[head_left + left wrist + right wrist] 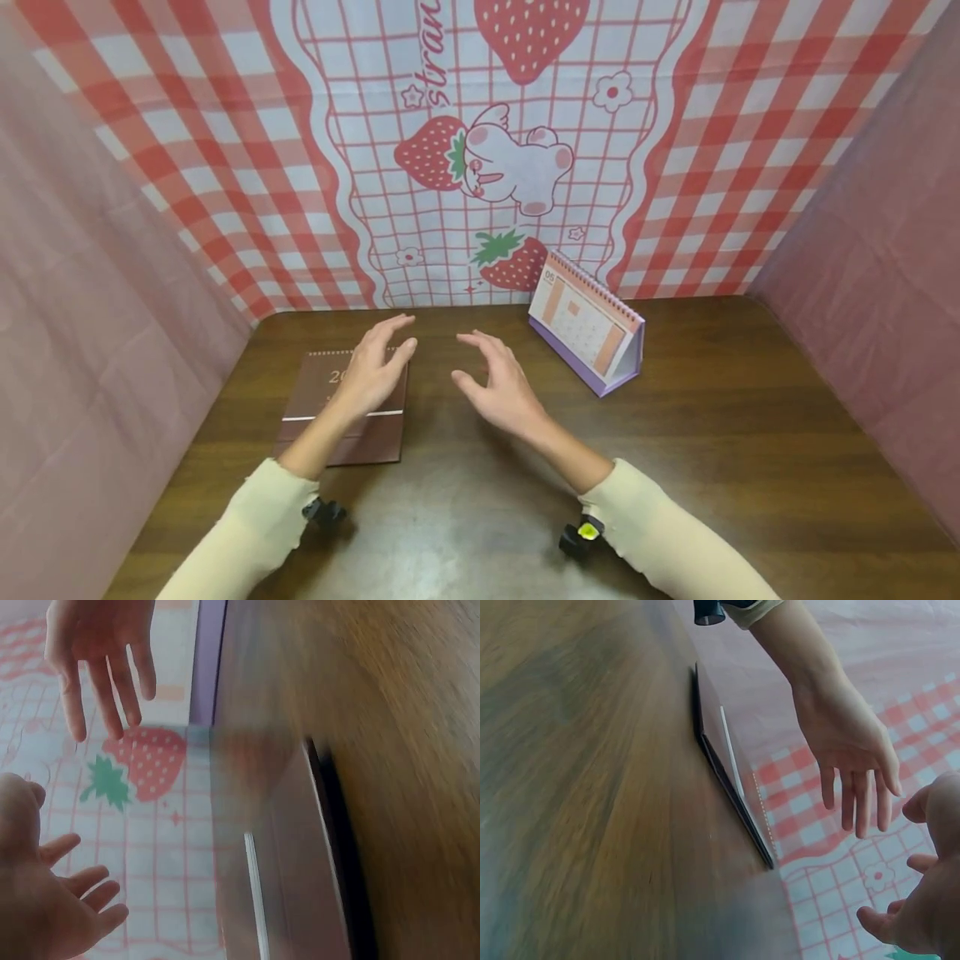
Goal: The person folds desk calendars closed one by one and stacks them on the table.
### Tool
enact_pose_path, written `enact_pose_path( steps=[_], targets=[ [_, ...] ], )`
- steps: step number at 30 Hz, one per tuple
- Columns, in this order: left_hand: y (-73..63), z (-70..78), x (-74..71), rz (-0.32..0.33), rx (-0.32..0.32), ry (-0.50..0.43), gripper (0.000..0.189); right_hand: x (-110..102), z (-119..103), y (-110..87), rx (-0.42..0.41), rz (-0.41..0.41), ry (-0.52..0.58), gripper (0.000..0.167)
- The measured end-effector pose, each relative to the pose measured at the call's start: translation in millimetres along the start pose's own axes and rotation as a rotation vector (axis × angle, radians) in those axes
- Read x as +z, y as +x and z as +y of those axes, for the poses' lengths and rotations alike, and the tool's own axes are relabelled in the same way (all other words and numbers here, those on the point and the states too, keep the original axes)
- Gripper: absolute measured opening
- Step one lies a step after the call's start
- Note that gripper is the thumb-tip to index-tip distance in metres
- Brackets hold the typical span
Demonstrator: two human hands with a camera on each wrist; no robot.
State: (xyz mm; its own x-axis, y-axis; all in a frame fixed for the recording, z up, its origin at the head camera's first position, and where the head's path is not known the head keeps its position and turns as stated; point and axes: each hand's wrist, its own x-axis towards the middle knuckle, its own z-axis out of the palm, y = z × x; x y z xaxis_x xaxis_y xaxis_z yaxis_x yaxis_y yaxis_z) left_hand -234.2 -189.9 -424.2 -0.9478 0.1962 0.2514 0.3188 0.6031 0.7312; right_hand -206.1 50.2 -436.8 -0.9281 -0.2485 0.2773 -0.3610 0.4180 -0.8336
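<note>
My left hand (369,371) hovers above the brown desk calendar (367,446), its fingers extended and the thumb apart from them. The calendar lies low on the table; in the right wrist view its brown cover (718,750) shows a slight bend along a fold. Opposite, my right hand (504,390) is held in the air near the table's middle, palm turned toward the left one, fingers loosely stretched. Neither hand holds anything. Beyond the right hand stands a white, orange and purple desk calendar (581,321), propped upright like a tent, with "05" on its page.
A brown wooden table (720,442) spreads under both hands. Behind it hangs a red-and-white checked cloth (705,167) with strawberries and a white cartoon animal. Pink curtains (112,317) close off both sides. A small black device sits at each wrist.
</note>
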Motion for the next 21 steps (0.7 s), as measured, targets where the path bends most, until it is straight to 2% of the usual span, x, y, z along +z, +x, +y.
enact_pose_path(
  steps=[8,15,21],
  targets=[
    [4.2,18.3,23.3,-0.043,0.097,0.016,0.054,-20.5,8.0,-11.8,-0.009,0.016,-0.016,0.060],
    [8.2,25.7,38.4,-0.056,0.136,0.008,0.054,-39.7,14.4,-20.4,-0.050,0.034,-0.073,0.059],
    [16.6,32.1,46.3,-0.042,0.168,-0.006,0.054,-60.5,23.0,-25.9,-0.113,0.088,-0.111,0.058]
  ],
)
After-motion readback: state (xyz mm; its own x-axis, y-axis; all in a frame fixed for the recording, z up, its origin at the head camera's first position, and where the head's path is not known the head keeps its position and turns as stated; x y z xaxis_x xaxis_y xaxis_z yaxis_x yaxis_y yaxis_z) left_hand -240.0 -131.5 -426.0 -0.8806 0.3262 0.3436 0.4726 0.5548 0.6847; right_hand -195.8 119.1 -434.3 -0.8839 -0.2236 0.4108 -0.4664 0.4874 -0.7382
